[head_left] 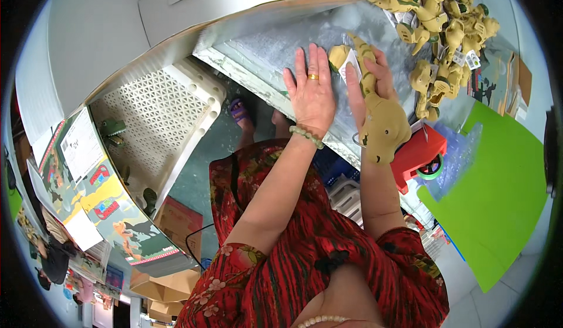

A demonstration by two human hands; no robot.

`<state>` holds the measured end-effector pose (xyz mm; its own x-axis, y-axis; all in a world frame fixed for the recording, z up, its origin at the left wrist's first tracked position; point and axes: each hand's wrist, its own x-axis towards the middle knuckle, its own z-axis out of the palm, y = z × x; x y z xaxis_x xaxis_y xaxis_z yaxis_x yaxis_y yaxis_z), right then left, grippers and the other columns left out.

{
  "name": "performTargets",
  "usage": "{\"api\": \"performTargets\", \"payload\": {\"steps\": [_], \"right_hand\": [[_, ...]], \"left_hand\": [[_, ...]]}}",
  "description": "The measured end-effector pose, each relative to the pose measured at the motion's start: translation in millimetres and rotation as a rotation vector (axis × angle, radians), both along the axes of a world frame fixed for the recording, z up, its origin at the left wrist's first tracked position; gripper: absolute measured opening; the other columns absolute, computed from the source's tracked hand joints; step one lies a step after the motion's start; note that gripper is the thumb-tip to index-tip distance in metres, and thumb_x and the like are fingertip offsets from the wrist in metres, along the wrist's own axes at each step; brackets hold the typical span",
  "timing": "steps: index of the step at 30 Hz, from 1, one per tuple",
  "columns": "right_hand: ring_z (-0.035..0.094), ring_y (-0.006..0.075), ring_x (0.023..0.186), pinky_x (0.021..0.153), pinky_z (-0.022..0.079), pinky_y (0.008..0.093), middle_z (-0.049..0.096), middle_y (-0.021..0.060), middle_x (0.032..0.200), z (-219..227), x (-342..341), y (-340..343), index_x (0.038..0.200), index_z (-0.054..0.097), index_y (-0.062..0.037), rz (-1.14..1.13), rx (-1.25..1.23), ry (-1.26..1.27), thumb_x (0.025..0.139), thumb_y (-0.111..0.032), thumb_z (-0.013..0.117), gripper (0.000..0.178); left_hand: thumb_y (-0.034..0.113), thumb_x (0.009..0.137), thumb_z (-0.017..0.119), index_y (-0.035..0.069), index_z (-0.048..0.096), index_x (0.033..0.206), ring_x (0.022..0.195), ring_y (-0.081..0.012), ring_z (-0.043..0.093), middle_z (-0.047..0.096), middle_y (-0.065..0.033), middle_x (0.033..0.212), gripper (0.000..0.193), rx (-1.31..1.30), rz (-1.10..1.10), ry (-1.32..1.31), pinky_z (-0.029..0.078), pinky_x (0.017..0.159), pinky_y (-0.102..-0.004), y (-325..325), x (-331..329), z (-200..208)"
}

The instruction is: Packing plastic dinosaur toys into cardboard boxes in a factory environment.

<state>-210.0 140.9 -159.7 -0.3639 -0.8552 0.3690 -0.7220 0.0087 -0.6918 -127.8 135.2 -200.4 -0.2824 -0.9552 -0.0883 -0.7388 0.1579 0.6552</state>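
Note:
My left hand point(314, 100) lies flat on the plastic-covered worktop point(264, 49), its fingers stretched out and a ring and bead bracelet on it. My right hand point(384, 77) is wrapped round a tan toy dinosaur point(384, 123) with green stripes, whose head hangs over my wrist and whose tail points away from me. Between the two hands is a white paper tag point(349, 64), close to the toy and the right fingers. Another tan toy part point(338, 56) shows beside the tag, just past my left fingertips; its full shape is hidden.
A heap of tan toy dinosaurs point(448, 35) fills the far right. A red tape dispenser point(417, 152) and a green sheet point(492, 193) lie at right. Left stands a white perforated crate point(155, 111) with dark green toys, beside a printed carton point(99, 181).

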Motion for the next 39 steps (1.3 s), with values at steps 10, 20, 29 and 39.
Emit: {"api": "performTargets", "payload": {"steps": [10, 20, 29, 39], "right_hand": [[0.048, 0.0172, 0.097, 0.082, 0.038, 0.0252, 0.049, 0.0134, 0.106, 24, -22, -13, 0.093, 0.048, -0.0044, 0.055, 0.338, -0.004, 0.069, -0.007, 0.064, 0.029], [0.045, 0.0186, 0.101, 0.084, 0.036, 0.0257, 0.048, 0.0115, 0.107, 7, -14, -15, 0.093, 0.048, -0.0026, 0.024, 0.169, -0.026, 0.070, -0.005, 0.061, 0.026], [0.051, 0.0275, 0.084, 0.069, 0.042, 0.0301, 0.051, 0.0143, 0.097, 30, -17, -34, 0.101, 0.048, -0.0054, 0.128, 0.106, 0.324, 0.064, -0.027, 0.065, 0.046], [0.051, 0.0263, 0.085, 0.074, 0.041, 0.0338, 0.053, 0.0078, 0.092, 13, -176, -64, 0.100, 0.051, -0.0093, -0.200, 0.060, 0.552, 0.064, -0.004, 0.058, 0.037]], "left_hand": [[0.006, 0.075, 0.039, 0.006, 0.023, 0.126, 0.123, -0.0280, 0.016, 0.022, -0.0052, 0.133, 0.054, -0.004, -0.006, -0.016, 0.010, 0.097, -0.0489, 2, -2, -2], [0.006, 0.074, 0.040, 0.006, 0.022, 0.126, 0.123, -0.0292, 0.015, 0.023, -0.0066, 0.132, 0.055, -0.024, -0.026, 0.011, 0.009, 0.096, -0.0502, -1, -1, 2], [0.016, 0.077, 0.042, 0.005, 0.024, 0.125, 0.121, -0.0278, 0.021, 0.028, -0.0086, 0.129, 0.052, -0.118, -0.083, -0.072, 0.008, 0.096, -0.0494, -25, 0, -3], [0.013, 0.072, 0.048, 0.005, 0.032, 0.117, 0.120, -0.0315, 0.021, 0.031, -0.0115, 0.125, 0.049, -0.159, -0.147, -0.168, 0.012, 0.093, -0.0545, -42, 10, -8]]}}
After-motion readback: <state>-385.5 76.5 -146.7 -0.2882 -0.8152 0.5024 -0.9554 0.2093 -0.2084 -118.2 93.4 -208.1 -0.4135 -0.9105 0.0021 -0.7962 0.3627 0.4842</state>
